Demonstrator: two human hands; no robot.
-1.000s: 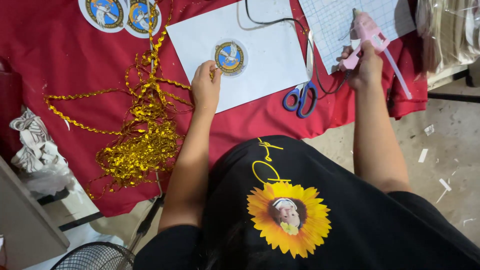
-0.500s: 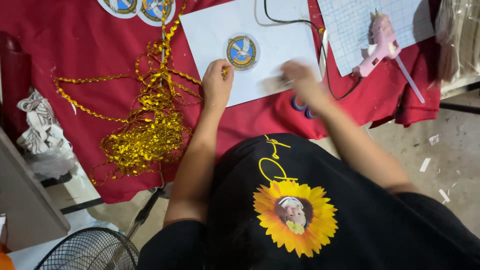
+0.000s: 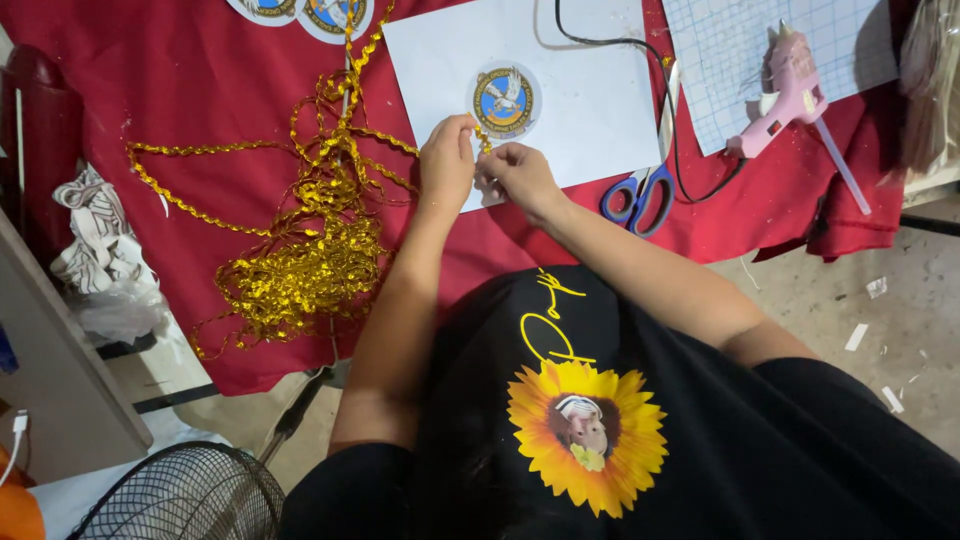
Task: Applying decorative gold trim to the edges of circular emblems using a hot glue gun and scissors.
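My left hand [image 3: 447, 160] and my right hand [image 3: 518, 172] meet just below the round emblem sticker [image 3: 504, 100], and between them I hold the free end of the gold sequin trim [image 3: 482, 138]. The fingers of both hands are drawn in narrow; the left thumb and forefinger pinch the trim from the side away from the scissors, and the right fingertips close on it from the scissors side, though I cannot tell how firmly the right ones grip. The short held length runs up from my fingers to the sticker's lower edge, so the sticker lies straight ahead of both hands, a touch nearer the right. Behind my left hand the trim trails off, away from the sticker, across the red cloth [image 3: 200, 90] that covers the worktop and into a loose tangled heap [image 3: 300, 270] well apart from the sticker, toward my left elbow. The sticker sits on a white sheet of paper [image 3: 590, 110]. Just beside that sheet's near corner, on my right, lie the blue-handled scissors [image 3: 636, 195], and a black cord [image 3: 680, 150] crosses the paper past them. Farther that way a pink glue gun [image 3: 788, 95] rests on a gridded cutting mat [image 3: 720, 60]. Two more round stickers [image 3: 335, 12] show at the far edge, beyond the heap. A wire fan guard [image 3: 185, 495] stands on the floor near my left side.
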